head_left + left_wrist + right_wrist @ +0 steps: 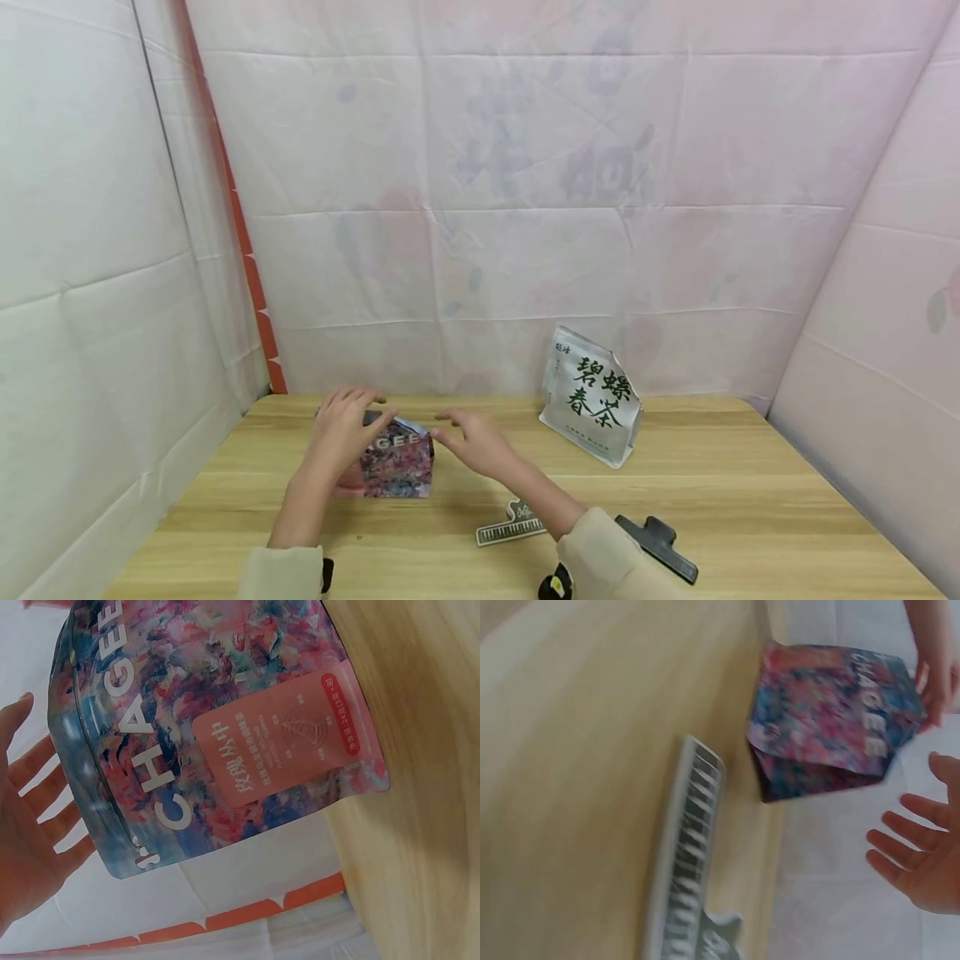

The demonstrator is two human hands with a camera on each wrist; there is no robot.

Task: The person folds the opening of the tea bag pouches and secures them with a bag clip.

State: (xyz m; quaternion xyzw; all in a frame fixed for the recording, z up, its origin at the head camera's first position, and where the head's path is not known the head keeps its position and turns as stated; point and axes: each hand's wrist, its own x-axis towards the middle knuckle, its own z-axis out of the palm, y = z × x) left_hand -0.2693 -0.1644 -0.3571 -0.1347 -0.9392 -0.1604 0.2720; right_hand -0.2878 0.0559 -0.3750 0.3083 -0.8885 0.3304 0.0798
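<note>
The left hand (341,427) rests its loose fingers on top of the pink and blue flowery bag (396,462) standing on the wooden desk (750,500). The right hand (472,442) hovers just beside it, fingers spread, holding nothing.

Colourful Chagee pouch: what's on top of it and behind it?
The left hand rests its fingers on the top edge of the Chagee pouch. Behind it show only table and white cloth backdrop; its contents are hidden.
</note>
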